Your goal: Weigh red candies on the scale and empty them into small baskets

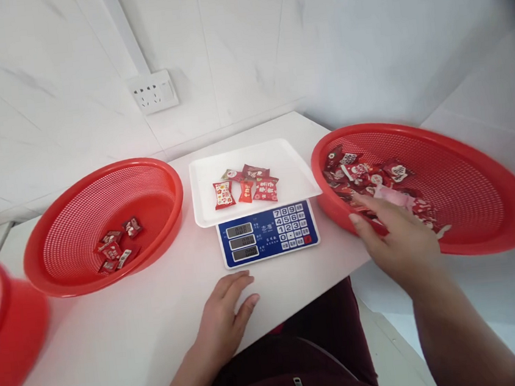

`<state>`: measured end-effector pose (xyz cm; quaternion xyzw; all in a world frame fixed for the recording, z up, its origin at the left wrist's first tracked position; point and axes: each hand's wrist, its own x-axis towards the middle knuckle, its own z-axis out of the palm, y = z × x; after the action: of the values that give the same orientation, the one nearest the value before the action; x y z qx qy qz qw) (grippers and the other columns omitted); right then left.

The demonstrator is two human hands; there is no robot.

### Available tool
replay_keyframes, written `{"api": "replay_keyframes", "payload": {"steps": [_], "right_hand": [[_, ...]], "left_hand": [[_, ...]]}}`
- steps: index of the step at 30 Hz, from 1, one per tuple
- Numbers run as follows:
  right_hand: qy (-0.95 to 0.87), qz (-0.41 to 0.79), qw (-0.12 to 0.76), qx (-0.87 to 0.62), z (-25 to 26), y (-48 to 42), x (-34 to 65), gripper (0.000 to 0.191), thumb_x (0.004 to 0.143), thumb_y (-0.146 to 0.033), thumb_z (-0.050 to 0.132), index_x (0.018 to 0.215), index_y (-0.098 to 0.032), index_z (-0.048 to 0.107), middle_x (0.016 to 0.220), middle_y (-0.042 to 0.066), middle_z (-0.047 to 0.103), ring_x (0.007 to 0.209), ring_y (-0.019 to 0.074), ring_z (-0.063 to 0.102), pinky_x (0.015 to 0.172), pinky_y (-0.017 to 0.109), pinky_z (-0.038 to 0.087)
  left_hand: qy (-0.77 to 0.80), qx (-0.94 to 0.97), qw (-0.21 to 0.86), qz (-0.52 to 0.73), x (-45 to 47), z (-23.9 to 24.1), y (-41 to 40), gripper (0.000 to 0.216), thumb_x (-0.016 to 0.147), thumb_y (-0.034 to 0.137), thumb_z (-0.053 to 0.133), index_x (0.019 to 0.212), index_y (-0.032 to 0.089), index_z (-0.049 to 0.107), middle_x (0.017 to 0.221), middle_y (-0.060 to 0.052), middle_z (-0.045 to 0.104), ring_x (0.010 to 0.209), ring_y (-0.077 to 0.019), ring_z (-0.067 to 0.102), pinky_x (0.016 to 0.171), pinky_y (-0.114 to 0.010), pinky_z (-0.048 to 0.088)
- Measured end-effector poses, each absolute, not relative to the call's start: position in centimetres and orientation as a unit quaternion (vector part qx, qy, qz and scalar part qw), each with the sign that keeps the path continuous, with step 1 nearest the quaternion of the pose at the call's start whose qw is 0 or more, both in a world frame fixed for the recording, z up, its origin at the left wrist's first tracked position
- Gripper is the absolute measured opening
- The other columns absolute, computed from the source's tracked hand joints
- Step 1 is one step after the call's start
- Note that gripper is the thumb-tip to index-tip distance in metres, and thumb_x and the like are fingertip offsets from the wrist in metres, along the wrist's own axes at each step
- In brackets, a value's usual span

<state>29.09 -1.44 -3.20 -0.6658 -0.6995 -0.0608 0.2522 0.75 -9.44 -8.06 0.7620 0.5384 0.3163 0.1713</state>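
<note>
My right hand (396, 243) reaches over the near rim of the red basket (478, 188) on the right, thumb and forefinger apart. Wrapped candies (359, 173), mostly red, lie in that basket, and a pale pink one (394, 196) is just beyond my fingers. My left hand (228, 313) rests on the table, open and loosely bent, right in front of the blue scale (268, 235). On top of the scale is a white tray (204, 168) with several wrapped candies (252, 184) grouped on it. My right fingertips are partly lost against the candies.
Left of the scale stands another red basket (146, 180) with several dark red candies (114, 251) inside. A further red basket (18, 328) is cut off at the left edge. The white table (159, 308) meets a tiled wall with a socket (154, 93).
</note>
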Motion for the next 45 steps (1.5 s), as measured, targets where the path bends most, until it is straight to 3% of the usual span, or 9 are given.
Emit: {"api": "replay_keyframes", "payload": {"steps": [4, 9, 13, 23, 30, 34, 38, 41, 45], "right_hand": [[-0.737, 0.026, 0.332, -0.588, -4.7, -1.7, 27.4, 0.034, 0.089, -0.037, 0.042, 0.111, -0.022, 0.063, 0.112, 0.007, 0.067, 0.105, 0.0216, 0.061, 0.094, 0.039, 0.047], [-0.710, 0.105, 0.365, -0.593, -6.3, -0.7, 27.3, 0.040, 0.088, -0.038, 0.046, 0.122, -0.019, 0.056, 0.125, 0.010, 0.060, 0.117, 0.0237, 0.054, 0.100, 0.045, 0.042], [-0.655, 0.142, 0.424, -0.609, -6.7, -0.5, 28.2, 0.043, 0.088, -0.036, 0.048, 0.128, -0.019, 0.050, 0.121, 0.011, 0.062, 0.107, 0.0224, 0.061, 0.095, 0.044, 0.047], [-0.636, 0.108, 0.452, -0.616, -7.0, -1.5, 28.4, 0.037, 0.087, -0.034, 0.049, 0.120, -0.018, 0.056, 0.124, 0.013, 0.059, 0.102, 0.0226, 0.063, 0.092, 0.042, 0.050], [-0.645, 0.003, 0.441, -0.624, -7.5, -2.4, 28.7, 0.030, 0.087, -0.030, 0.050, 0.111, -0.019, 0.062, 0.120, 0.011, 0.062, 0.108, 0.0232, 0.060, 0.094, 0.040, 0.048], [-0.673, -0.017, 0.431, -0.601, -8.0, -2.5, 28.1, 0.030, 0.087, -0.029, 0.050, 0.113, -0.021, 0.062, 0.120, 0.011, 0.063, 0.112, 0.0237, 0.057, 0.098, 0.042, 0.044], [-0.687, 0.144, 0.396, -0.592, -10.1, -1.7, 27.2, 0.046, 0.087, -0.040, 0.050, 0.129, -0.022, 0.051, 0.134, 0.012, 0.052, 0.121, 0.0259, 0.050, 0.101, 0.047, 0.041], [-0.635, 0.287, 0.390, -0.602, -11.6, -0.6, 26.7, 0.063, 0.085, -0.051, 0.048, 0.140, -0.023, 0.037, 0.145, 0.011, 0.039, 0.127, 0.0266, 0.043, 0.103, 0.047, 0.039], [-0.586, 0.382, 0.403, -0.590, -11.9, 0.5, 26.3, 0.063, 0.086, -0.056, 0.044, 0.141, -0.025, 0.036, 0.146, 0.006, 0.038, 0.133, 0.0230, 0.035, 0.109, 0.041, 0.032]], "left_hand": [[0.577, 0.728, 0.118, 0.350, -0.5, -7.6, -8.5, 0.019, 0.089, 0.028, 0.049, 0.104, 0.022, 0.060, 0.109, -0.008, 0.067, 0.102, -0.0211, 0.063, 0.085, -0.037, 0.054], [0.601, 0.707, 0.092, 0.362, -1.5, -7.7, -7.8, 0.018, 0.090, 0.028, 0.048, 0.102, 0.022, 0.059, 0.109, -0.007, 0.066, 0.103, -0.0206, 0.062, 0.085, -0.037, 0.053], [0.614, 0.694, 0.087, 0.366, -2.0, -8.4, -7.6, 0.018, 0.090, 0.031, 0.047, 0.101, 0.022, 0.059, 0.106, -0.007, 0.067, 0.101, -0.0206, 0.063, 0.083, -0.037, 0.053], [0.619, 0.674, 0.122, 0.384, -2.2, -9.1, -7.5, 0.020, 0.090, 0.032, 0.048, 0.102, 0.022, 0.060, 0.106, -0.007, 0.067, 0.102, -0.0204, 0.063, 0.085, -0.037, 0.053], [0.639, 0.634, 0.181, 0.396, -2.4, -9.6, -7.5, 0.026, 0.089, 0.038, 0.047, 0.101, 0.022, 0.063, 0.107, -0.008, 0.067, 0.105, -0.0231, 0.061, 0.089, -0.040, 0.050], [0.650, 0.594, 0.245, 0.406, -2.1, -9.9, -7.7, 0.037, 0.087, 0.040, 0.049, 0.121, 0.024, 0.052, 0.129, -0.010, 0.055, 0.116, -0.0264, 0.054, 0.097, -0.046, 0.044], [0.618, 0.562, 0.324, 0.445, -1.6, -10.0, -7.9, 0.058, 0.088, 0.041, 0.049, 0.140, 0.028, 0.027, 0.150, -0.010, 0.029, 0.132, -0.0275, 0.038, 0.106, -0.048, 0.034], [0.571, 0.550, 0.381, 0.476, -1.3, -10.0, -7.8, 0.059, 0.090, 0.042, 0.046, 0.142, 0.029, 0.023, 0.152, -0.008, 0.023, 0.139, -0.0248, 0.024, 0.112, -0.046, 0.024], [0.540, 0.520, 0.456, 0.480, -1.1, -9.8, -7.8, 0.063, 0.090, 0.047, 0.043, 0.144, 0.027, 0.018, 0.154, -0.009, 0.019, 0.141, -0.0228, 0.018, 0.114, -0.044, 0.018]]}}
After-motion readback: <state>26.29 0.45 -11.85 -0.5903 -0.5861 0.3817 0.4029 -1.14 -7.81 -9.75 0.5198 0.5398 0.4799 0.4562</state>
